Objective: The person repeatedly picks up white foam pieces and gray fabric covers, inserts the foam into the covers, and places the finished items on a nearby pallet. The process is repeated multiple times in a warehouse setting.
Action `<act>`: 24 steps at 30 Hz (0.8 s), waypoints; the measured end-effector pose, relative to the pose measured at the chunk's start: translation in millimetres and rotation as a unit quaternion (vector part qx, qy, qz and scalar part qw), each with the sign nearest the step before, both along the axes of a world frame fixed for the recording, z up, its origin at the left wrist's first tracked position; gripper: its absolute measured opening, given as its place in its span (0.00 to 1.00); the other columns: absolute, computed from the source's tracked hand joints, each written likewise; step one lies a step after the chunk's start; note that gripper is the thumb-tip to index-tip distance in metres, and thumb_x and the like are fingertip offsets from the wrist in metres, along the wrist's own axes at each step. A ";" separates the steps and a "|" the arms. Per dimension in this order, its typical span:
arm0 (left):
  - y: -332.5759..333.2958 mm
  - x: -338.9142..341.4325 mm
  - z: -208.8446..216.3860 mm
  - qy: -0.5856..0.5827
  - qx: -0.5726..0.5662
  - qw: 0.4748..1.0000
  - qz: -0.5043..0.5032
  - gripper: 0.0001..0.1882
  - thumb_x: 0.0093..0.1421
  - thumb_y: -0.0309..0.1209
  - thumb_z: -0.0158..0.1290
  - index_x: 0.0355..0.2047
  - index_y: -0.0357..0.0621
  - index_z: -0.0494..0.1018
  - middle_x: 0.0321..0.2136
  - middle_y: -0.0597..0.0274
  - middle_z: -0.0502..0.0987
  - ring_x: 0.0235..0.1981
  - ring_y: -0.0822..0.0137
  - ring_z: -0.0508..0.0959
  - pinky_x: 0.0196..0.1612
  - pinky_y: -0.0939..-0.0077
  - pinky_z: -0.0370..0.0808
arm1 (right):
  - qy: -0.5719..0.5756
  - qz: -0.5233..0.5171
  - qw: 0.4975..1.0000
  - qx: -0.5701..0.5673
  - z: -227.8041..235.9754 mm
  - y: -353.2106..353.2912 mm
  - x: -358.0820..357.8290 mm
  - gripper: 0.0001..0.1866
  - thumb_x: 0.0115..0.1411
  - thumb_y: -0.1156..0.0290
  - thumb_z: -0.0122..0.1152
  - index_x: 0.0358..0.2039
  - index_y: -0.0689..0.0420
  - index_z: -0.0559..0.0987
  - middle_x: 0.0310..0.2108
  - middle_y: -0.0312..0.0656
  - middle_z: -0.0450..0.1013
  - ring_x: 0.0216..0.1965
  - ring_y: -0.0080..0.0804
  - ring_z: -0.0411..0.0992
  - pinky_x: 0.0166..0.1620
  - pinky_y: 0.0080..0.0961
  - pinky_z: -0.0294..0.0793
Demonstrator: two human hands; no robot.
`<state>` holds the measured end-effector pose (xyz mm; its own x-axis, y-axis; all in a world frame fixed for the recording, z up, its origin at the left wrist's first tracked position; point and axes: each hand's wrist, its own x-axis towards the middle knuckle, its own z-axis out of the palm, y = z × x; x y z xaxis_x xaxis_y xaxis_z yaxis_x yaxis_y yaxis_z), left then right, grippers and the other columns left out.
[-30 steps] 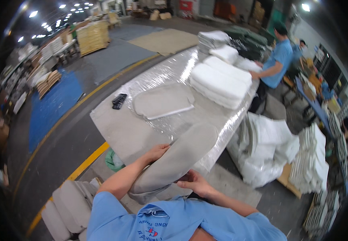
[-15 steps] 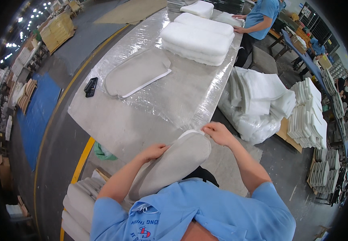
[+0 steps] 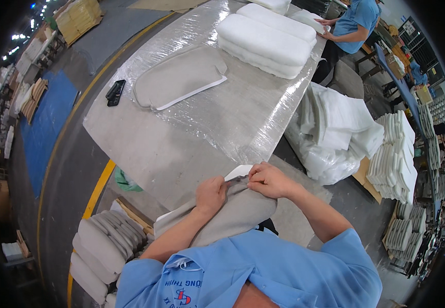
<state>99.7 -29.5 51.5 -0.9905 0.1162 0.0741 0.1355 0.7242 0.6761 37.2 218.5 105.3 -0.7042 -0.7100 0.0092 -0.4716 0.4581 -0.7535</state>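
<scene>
A grey fabric cushion cover (image 3: 245, 208) with a white edge (image 3: 238, 172) rests against my body at the table's near end. My left hand (image 3: 211, 196) is closed on the cover's upper edge. Close by on the right, my right hand (image 3: 269, 180) pinches the same edge, its fingertips bunching the fabric. Folds hide whatever is inside the cover. Farther up the table (image 3: 130, 128), another grey cover (image 3: 176, 77) with a white strip along one side lies flat.
Thick white padding (image 3: 263, 46) is stacked at the table's far right. A black handheld device (image 3: 114, 93) lies near the left edge. Grey cushions (image 3: 99, 241) are piled at lower left. Bagged white padding (image 3: 330, 128) stands right of the table. A co-worker (image 3: 353, 28) stands at the far right.
My left hand has moved right and up to the cover's end, and my right hand slightly left, so they are close together. The cover's edge is now bunched. The view has shifted slightly.
</scene>
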 end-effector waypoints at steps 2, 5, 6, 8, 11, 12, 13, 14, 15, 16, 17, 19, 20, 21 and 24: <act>-0.3 2.1 -1.3 0.050 -0.005 0.999 -0.010 0.12 0.60 0.33 0.61 0.25 0.43 0.71 0.24 0.52 0.75 0.29 0.46 0.76 0.33 0.50 0.69 | -0.065 -0.047 0.997 0.001 -4.1 0.6 -1.4 0.10 0.61 0.64 0.67 0.30 0.57 0.84 0.34 0.45 0.80 0.36 0.43 0.78 0.41 0.37 0.76; -1.8 1.2 3.0 0.100 -0.041 0.994 -0.032 0.09 0.60 0.32 0.60 0.26 0.47 0.70 0.26 0.57 0.74 0.31 0.50 0.76 0.36 0.53 0.69 | -0.176 -0.105 0.977 0.064 -2.9 -14.8 -20.7 0.11 0.59 0.61 0.67 0.30 0.56 0.85 0.33 0.45 0.81 0.35 0.43 0.80 0.41 0.38 0.77; -2.7 1.9 3.7 0.114 -0.046 0.992 -0.039 0.09 0.60 0.32 0.60 0.27 0.47 0.71 0.26 0.58 0.73 0.31 0.51 0.76 0.36 0.54 0.69 | -0.168 -0.092 0.976 0.101 -4.3 -20.1 -28.1 0.11 0.58 0.60 0.67 0.31 0.56 0.85 0.33 0.46 0.81 0.35 0.43 0.80 0.40 0.38 0.77; -3.3 1.7 3.3 0.134 -0.055 0.988 -0.050 0.09 0.60 0.32 0.60 0.27 0.47 0.71 0.26 0.59 0.72 0.31 0.52 0.75 0.36 0.55 0.69 | -0.166 -0.045 0.974 0.150 -6.1 -27.0 -42.8 0.13 0.58 0.59 0.67 0.34 0.55 0.86 0.32 0.47 0.82 0.35 0.43 0.81 0.40 0.38 0.78; -6.3 1.5 0.5 0.135 -0.048 0.989 -0.042 0.10 0.61 0.33 0.60 0.26 0.46 0.72 0.26 0.58 0.72 0.32 0.52 0.75 0.37 0.55 0.69 | -0.184 0.022 0.968 0.169 -11.6 -37.6 -55.7 0.14 0.58 0.59 0.67 0.37 0.56 0.87 0.31 0.46 0.82 0.34 0.42 0.80 0.39 0.37 0.77; -8.1 2.6 -2.2 0.126 -0.034 0.991 -0.031 0.10 0.61 0.34 0.60 0.26 0.45 0.72 0.26 0.57 0.72 0.32 0.51 0.75 0.37 0.54 0.69 | -0.190 0.016 0.968 0.166 -16.0 -42.1 -56.3 0.13 0.59 0.60 0.66 0.37 0.57 0.87 0.31 0.45 0.82 0.33 0.39 0.79 0.38 0.35 0.76; -6.8 0.7 -3.5 0.121 -0.015 0.992 -0.025 0.11 0.61 0.34 0.61 0.26 0.45 0.73 0.27 0.56 0.72 0.32 0.51 0.75 0.37 0.54 0.69 | -0.194 0.002 0.967 0.163 -23.5 -40.2 -56.5 0.13 0.61 0.62 0.66 0.38 0.58 0.86 0.30 0.44 0.82 0.31 0.37 0.79 0.37 0.33 0.75; -5.8 -2.3 -5.1 0.077 -0.008 0.997 -0.028 0.11 0.61 0.34 0.61 0.26 0.43 0.74 0.27 0.55 0.72 0.32 0.50 0.75 0.38 0.54 0.70 | -0.188 -0.033 0.969 0.159 -31.9 -40.3 -55.6 0.13 0.61 0.62 0.65 0.37 0.58 0.86 0.30 0.45 0.82 0.31 0.37 0.79 0.36 0.34 0.75; -3.2 -8.8 -5.6 0.036 0.001 0.999 -0.038 0.11 0.62 0.34 0.61 0.27 0.41 0.75 0.27 0.54 0.73 0.33 0.50 0.76 0.38 0.55 0.70 | -0.180 -0.076 0.968 0.155 -49.5 -35.3 -54.5 0.13 0.61 0.63 0.64 0.37 0.59 0.86 0.30 0.46 0.82 0.31 0.37 0.79 0.36 0.34 0.75; -5.3 -11.7 -9.7 -0.008 0.003 0.999 -0.041 0.11 0.62 0.34 0.61 0.28 0.40 0.75 0.27 0.53 0.74 0.33 0.50 0.76 0.39 0.55 0.70 | -0.173 -0.110 0.968 0.147 -56.5 -36.8 -53.9 0.13 0.61 0.63 0.63 0.36 0.59 0.86 0.30 0.47 0.82 0.31 0.37 0.79 0.36 0.34 0.75; -5.0 -18.3 -14.5 -0.023 0.017 0.998 -0.053 0.11 0.64 0.35 0.59 0.29 0.40 0.77 0.28 0.51 0.75 0.33 0.49 0.77 0.39 0.56 0.72 | -0.195 -0.129 0.958 0.163 -62.7 -36.2 -57.1 0.13 0.62 0.63 0.62 0.37 0.59 0.86 0.30 0.46 0.81 0.31 0.35 0.78 0.35 0.35 0.75; -13.2 -28.9 -30.7 -0.058 0.032 0.995 -0.070 0.13 0.67 0.37 0.56 0.31 0.41 0.81 0.31 0.48 0.78 0.34 0.46 0.77 0.39 0.57 0.74 | -0.243 -0.159 0.939 0.183 -67.1 -44.0 -65.1 0.12 0.64 0.64 0.60 0.37 0.58 0.86 0.30 0.44 0.80 0.31 0.33 0.77 0.34 0.36 0.75; -17.0 -34.2 -32.6 -0.111 0.039 0.989 -0.093 0.14 0.69 0.38 0.54 0.34 0.41 0.82 0.32 0.50 0.79 0.34 0.49 0.78 0.40 0.59 0.74 | -0.300 -0.220 0.923 0.100 -69.9 -38.5 -64.4 0.12 0.64 0.64 0.59 0.40 0.57 0.85 0.31 0.42 0.80 0.30 0.31 0.76 0.33 0.37 0.75; -18.7 -43.3 -30.5 -0.165 0.042 0.978 -0.123 0.15 0.71 0.39 0.52 0.36 0.41 0.82 0.33 0.51 0.81 0.34 0.53 0.79 0.40 0.62 0.75 | -0.353 -0.283 0.892 0.010 -77.1 -28.2 -62.1 0.12 0.65 0.63 0.59 0.42 0.55 0.85 0.33 0.39 0.79 0.30 0.30 0.75 0.32 0.38 0.74; -20.2 -58.0 -28.1 -0.346 0.160 0.920 -0.089 0.19 0.75 0.43 0.47 0.43 0.41 0.81 0.36 0.58 0.83 0.35 0.64 0.80 0.42 0.70 0.76 | -0.395 -0.405 0.804 -0.182 -98.5 13.9 -35.3 0.14 0.68 0.62 0.57 0.49 0.52 0.82 0.36 0.32 0.76 0.32 0.25 0.73 0.34 0.37 0.74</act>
<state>41.7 -49.7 23.4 -0.7808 0.3629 -0.5085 -0.3104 0.4810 0.8199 1.9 232.4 6.8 -0.8228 -0.0660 -0.5645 0.5619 0.0549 -0.8254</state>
